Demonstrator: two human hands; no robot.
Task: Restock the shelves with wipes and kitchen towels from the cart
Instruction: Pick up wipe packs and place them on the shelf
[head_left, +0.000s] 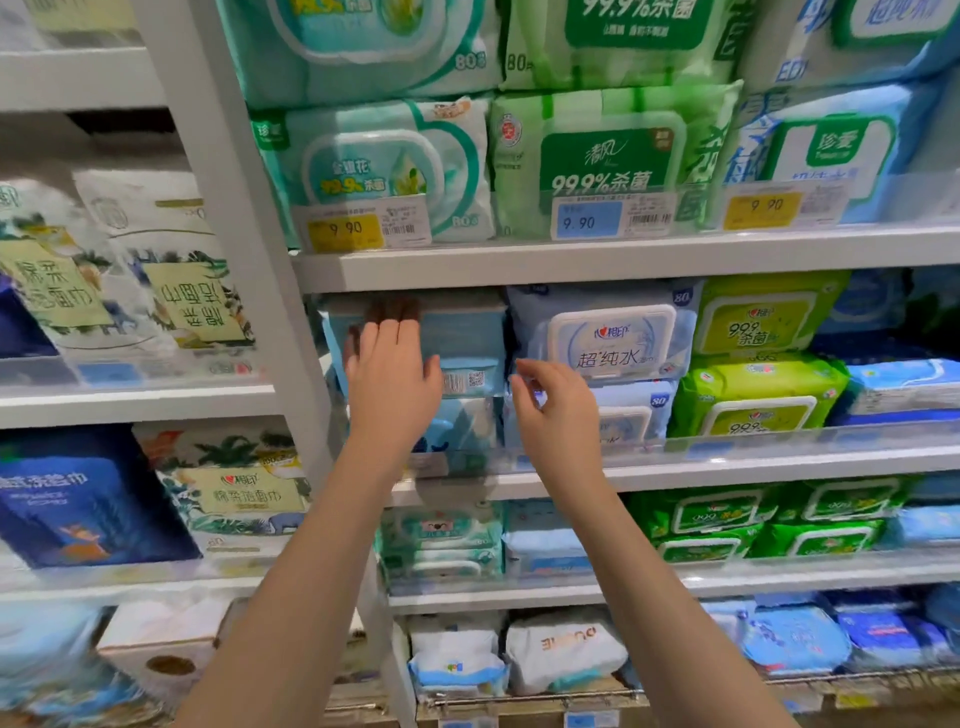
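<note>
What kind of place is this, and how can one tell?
Most likely a shop aisle, perhaps in a supermarket. White shelves hold stacked packs of wet wipes. Price tags reading 9.90, with barcodes, sit at the shelf front. More packaged goods fill the neighbouring bay.

Glossy plastic wipe packs (613, 338)

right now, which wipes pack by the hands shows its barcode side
The plain light blue pack, far left, top of its stack, with the left hand flat on it. The white-lidded pack beside it shows its front.
</note>
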